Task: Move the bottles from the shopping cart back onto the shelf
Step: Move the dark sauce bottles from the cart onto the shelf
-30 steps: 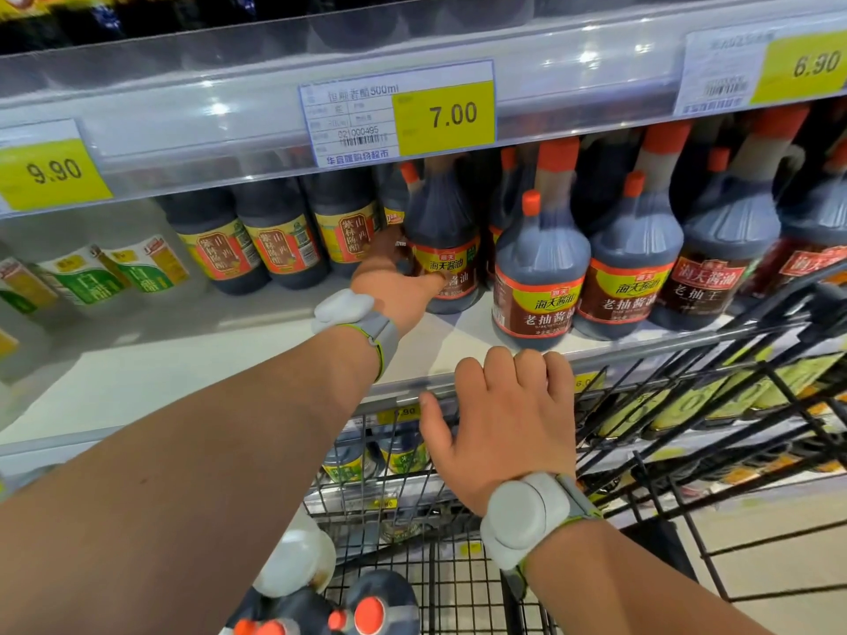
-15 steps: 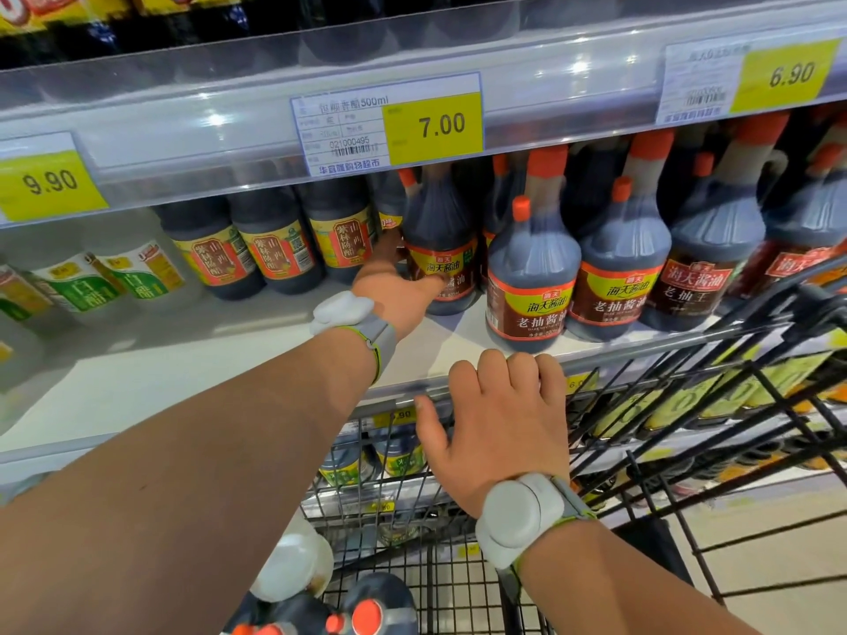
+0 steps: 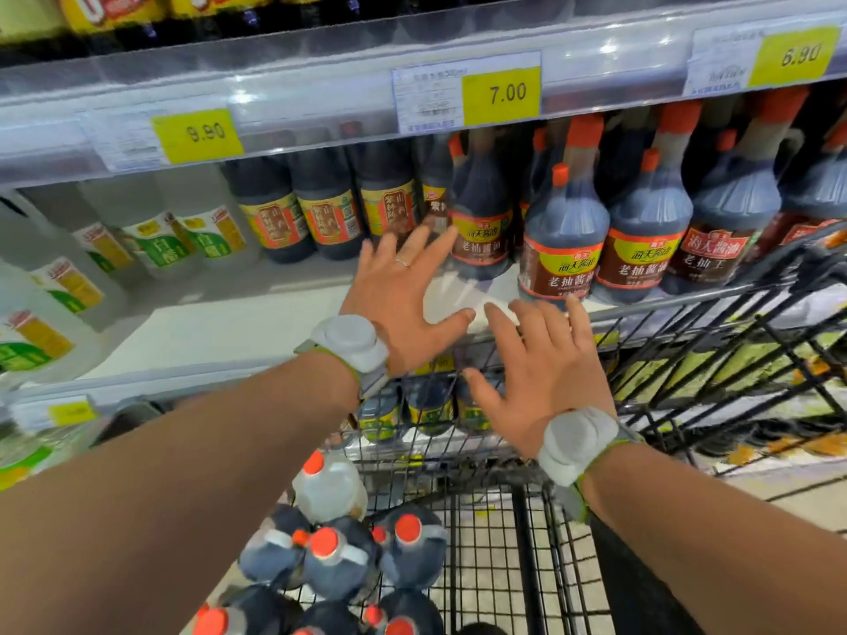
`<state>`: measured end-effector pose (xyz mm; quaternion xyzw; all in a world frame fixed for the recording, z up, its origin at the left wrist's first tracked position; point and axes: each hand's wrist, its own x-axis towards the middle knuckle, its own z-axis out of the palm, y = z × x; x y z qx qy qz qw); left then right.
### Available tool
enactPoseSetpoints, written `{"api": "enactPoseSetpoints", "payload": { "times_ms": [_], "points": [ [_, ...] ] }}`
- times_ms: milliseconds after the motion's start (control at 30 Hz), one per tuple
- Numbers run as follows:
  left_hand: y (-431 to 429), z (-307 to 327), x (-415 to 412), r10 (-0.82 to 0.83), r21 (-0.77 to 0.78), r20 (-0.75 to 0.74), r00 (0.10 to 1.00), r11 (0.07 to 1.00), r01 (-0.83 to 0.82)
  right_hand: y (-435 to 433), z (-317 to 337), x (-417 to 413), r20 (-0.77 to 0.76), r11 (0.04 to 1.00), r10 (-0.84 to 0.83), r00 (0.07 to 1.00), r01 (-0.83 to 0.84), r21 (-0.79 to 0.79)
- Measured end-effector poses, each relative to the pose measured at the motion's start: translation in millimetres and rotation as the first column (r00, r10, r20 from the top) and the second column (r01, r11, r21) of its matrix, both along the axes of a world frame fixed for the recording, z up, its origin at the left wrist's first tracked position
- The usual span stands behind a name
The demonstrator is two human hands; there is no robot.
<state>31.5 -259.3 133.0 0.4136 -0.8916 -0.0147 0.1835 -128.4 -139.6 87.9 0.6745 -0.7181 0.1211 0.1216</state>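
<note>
Since left hand [image 3: 403, 295] and right hand [image 3: 545, 373] are both splayed, holding nothing, mid-frame over the shopping cart [image 3: 687, 309] rim, next grab is the bottles [image 3: 339, 556] lower centre in the cart. Suggest: grip one by the neck, stand it upright in the shelf [image 3: 238, 327] gap, centre-left.

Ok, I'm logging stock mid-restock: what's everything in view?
Soy sauce bottles: several, dark with orange caps, shelf right.
Dark yellow-labelled bottles: three in front, shelf centre.
White vinegar bottles: several, clear, shelf left.
Price tags: three, yellow, upper rail.
Shopping cart: one, black wire, below shelf.
Cart bottles: about six, dark, orange-capped, in cart.
Clear bottle: one, orange cap, in cart.
Left grip: one, open, over shelf.
Right grip: one, open, over cart.
</note>
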Motion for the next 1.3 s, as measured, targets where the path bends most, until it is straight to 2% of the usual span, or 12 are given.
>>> {"api": "enactPoseSetpoints", "payload": {
  "times_ms": [267, 400, 467, 600, 733, 833, 933, 1033, 1300],
  "points": [
    [44.4, -11.7, 48.8, 0.016, 0.036, 0.049, 0.999, 0.999, -0.018, 21.4, -2.5, 8.4, 0.08, 0.996, 0.044, 0.996, -0.05, 0.07],
    [76.5, -22.1, 70.0, -0.024, 0.038, 0.048, 0.999, 0.999, 0.022, 48.6, -9.1, 25.7, 0.176, 0.988, 0.134, 0.975, -0.145, 0.052],
    [95.8, -28.4, 79.6, -0.051, 0.056, 0.054, 0.997, 0.997, 0.048, 68.2, -16.9, 32.4, 0.203, 0.968, 0.194, 0.96, -0.22, 0.117],
    [126.4, -50.0, 94.6, -0.082, 0.015, 0.149, 0.985, 0.997, 0.081, 109.2, -38.7, 42.4, 0.279, 0.842, 0.285, 0.917, -0.379, 0.385],
    [153.7, -70.1, 102.2, -0.108, 0.055, 0.178, 0.978, 0.993, 0.1, 143.4, -49.0, 52.6, 0.278, 0.684, 0.308, 0.91, -0.415, 0.6],
    [171.3, -82.8, 103.5, -0.125, 0.1, 0.18, 0.976, 0.989, 0.108, 156.6, -57.4, 60.3, 0.278, 0.629, 0.365, 0.889, -0.455, 0.63],
    [182.7, -91.5, 101.4, -0.135, 0.148, 0.191, 0.972, 0.983, 0.107, 156.5, -62.2, 65.2, 0.222, 0.559, 0.388, 0.894, -0.42, 0.715],
    [190.9, -100.2, 100.0, -0.138, 0.176, 0.214, 0.967, 0.979, 0.101, 154.3, -65.3, 67.2, 0.206, 0.541, 0.392, 0.897, -0.405, 0.737],
    [209.2, -121.2, 94.1, -0.182, 0.262, 0.255, 0.95, 0.958, 0.113, 144.5, -78.9, 67.4, 0.262, 0.439, 0.284, 0.922, -0.368, 0.82]
  ]
}}
